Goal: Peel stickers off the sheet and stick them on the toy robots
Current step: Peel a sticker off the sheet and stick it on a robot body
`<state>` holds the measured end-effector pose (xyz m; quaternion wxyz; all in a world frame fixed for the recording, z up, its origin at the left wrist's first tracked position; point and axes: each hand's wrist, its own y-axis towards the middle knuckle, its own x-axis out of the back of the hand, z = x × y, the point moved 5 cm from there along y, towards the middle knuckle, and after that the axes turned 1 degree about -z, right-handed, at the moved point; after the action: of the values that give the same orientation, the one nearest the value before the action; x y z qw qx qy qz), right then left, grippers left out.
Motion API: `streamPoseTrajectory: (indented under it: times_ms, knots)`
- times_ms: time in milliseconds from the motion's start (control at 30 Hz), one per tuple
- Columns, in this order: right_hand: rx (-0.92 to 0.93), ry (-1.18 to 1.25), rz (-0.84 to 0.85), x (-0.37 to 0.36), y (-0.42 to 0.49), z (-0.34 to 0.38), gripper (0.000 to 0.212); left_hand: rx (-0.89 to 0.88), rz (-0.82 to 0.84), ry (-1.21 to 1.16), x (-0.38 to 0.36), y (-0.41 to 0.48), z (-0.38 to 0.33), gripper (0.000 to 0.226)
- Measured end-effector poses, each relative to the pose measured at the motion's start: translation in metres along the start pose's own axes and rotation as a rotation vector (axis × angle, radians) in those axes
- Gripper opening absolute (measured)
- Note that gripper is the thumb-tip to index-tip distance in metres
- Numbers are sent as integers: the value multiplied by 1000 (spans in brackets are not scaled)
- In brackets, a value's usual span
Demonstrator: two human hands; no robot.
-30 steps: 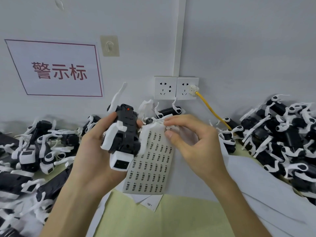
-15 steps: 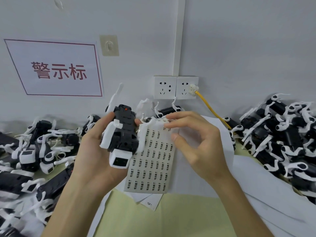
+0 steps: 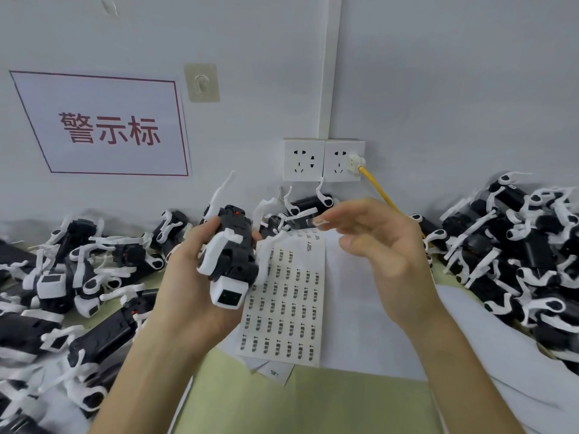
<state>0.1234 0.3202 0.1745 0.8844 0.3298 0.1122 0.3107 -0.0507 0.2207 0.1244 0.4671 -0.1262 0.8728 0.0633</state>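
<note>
Head view: your left hand (image 3: 194, 277) grips the toy robot (image 3: 233, 258) over the sticker sheet (image 3: 291, 302) on the desk (image 3: 313, 408). Your right hand (image 3: 376, 245) is loosely spread, a sticker (image 3: 315, 220) seemingly clinging to its forefinger. Steady the robot, land one edge, then smooth flat.

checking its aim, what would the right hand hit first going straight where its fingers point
Likely the toy robot in the left hand; the right hand points left at its top. Piled toys behind lie close, depth unclear.
</note>
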Motion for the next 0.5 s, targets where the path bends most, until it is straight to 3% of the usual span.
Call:
streamPoseTrajectory:
  times_ms: [67, 267, 400, 500]
  knots:
    - [-59, 114, -7, 0, 1, -2, 30, 78, 17, 20, 3, 4, 8, 24]
    - [-129, 231, -52, 0, 0, -3, 10, 277, -189, 311, 29, 17, 60, 45]
    - [-129, 128, -97, 3, 1, -2, 11, 97, -348, 687, 41, 23, 55, 48]
    - [-147, 31, -114, 5, 1, -4, 24, -8, -297, 640, 36, 19, 34, 56]
